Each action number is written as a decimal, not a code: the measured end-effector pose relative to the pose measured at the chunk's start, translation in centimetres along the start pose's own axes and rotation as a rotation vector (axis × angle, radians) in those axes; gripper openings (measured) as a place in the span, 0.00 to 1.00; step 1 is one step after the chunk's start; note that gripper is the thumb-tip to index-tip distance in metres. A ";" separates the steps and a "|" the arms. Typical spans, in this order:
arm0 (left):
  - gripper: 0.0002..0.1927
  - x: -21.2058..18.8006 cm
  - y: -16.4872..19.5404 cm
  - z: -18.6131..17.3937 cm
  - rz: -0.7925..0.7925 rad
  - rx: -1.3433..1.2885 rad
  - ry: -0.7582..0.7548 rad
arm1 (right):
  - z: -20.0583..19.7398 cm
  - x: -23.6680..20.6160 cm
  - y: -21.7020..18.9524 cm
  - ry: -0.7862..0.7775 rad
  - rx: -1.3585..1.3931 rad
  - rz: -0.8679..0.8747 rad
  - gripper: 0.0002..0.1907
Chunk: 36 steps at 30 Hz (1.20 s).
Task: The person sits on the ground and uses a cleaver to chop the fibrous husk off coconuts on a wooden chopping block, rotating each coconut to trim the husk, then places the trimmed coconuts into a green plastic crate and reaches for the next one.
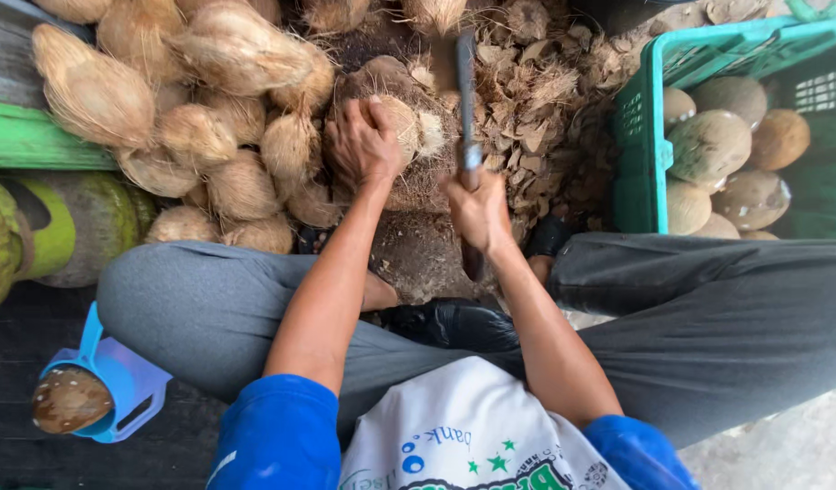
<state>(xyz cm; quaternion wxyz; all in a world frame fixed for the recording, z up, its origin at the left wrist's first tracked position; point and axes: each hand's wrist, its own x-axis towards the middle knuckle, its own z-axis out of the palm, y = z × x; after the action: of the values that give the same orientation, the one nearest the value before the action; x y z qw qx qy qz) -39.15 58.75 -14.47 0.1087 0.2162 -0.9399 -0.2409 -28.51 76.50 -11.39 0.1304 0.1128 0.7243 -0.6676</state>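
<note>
While the person sits cross-legged over the work, the scene runs left to right as follows. At the far left, a blue plastic jug rests on dark boards with a brown shell piece in its mouth. Above it, a pile of husked coconuts lies heaped against a green plank.

The left hand is spread palm-down over the fibrous coconut, fingers curled on its top, pinning it on a brown chopping block between the knees. The right hand is wrapped tight round the handle of a cleaver, whose blade stands raised, just beside the coconut's right flank. Loose husk scraps lie beyond. At the right, a green crate holds cleaned nuts.

Judgement: trimming is in hand. To do it well, the holding fingers should sit well back from the blade's line; they appear close. Short glancing cuts away from the left hand, with the nut turned between strokes and seated firmly on the block, would reduce slip risk. The bare forearms and nearby knees are exposed to a deflected blade.
</note>
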 end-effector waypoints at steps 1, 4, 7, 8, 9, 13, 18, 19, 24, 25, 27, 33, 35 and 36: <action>0.21 0.2 0.0 0.0 0.011 -0.018 0.025 | -0.2 0.2 -0.4 0.037 0.155 -0.051 0.15; 0.21 0.5 0.1 0.1 0.018 0.000 0.023 | 0.5 0.2 -0.7 0.146 0.454 -0.088 0.15; 0.23 0.7 -1.0 -0.6 0.047 -0.061 -0.045 | 2.8 -0.4 0.5 0.025 0.107 0.128 0.08; 0.24 1.1 -1.8 -1.1 -0.006 -0.151 -0.098 | 3.4 -0.5 1.1 -0.128 -0.208 0.334 0.04; 0.25 1.4 -2.9 -1.8 -0.062 -0.239 -0.156 | 3.8 -0.7 1.8 -0.132 -0.234 0.284 0.06; 0.28 2.9 -7.2 -4.1 -0.106 -0.556 -0.223 | 4.4 -0.8 2.8 -0.151 -0.418 0.056 0.14; 0.32 1.9 -7.7 -3.7 -0.116 -0.588 -0.104 | 4.0 0.5 2.6 -0.152 -0.155 0.125 0.11; 0.33 1.4 -7.4 -3.6 -0.178 -0.558 -0.147 | 3.5 0.9 2.3 -0.089 -0.153 0.120 0.12; 0.32 1.0 -6.1 -4.5 -0.133 -0.557 -0.144 | -0.2 3.1 1.8 0.201 -0.295 0.022 0.09; 0.31 1.2 -6.1 -4.6 -0.131 -0.576 -0.160 | -0.8 3.3 1.8 0.251 -0.335 0.040 0.09; 0.30 1.5 -6.1 -4.5 -0.221 -0.599 -0.131 | -1.7 3.2 1.8 0.268 -0.317 0.072 0.14; 0.30 1.2 -5.3 -2.2 -0.422 -0.574 -0.084 | 0.1 1.0 1.3 0.170 -0.159 -0.063 0.15; 0.31 1.2 -4.8 -2.1 -0.459 -0.527 -0.105 | 1.7 0.4 1.1 0.101 -0.160 -0.111 0.18; 0.31 1.2 -4.7 -2.0 -0.492 -0.506 -0.127 | 2.4 0.2 1.0 0.070 -0.178 -0.114 0.19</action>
<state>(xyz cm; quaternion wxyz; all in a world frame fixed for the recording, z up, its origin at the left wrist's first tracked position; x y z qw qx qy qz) -37.96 53.67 -14.92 0.0390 0.3870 -0.7751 -0.4979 -28.25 74.16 -12.56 0.0764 0.0826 0.7901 -0.6026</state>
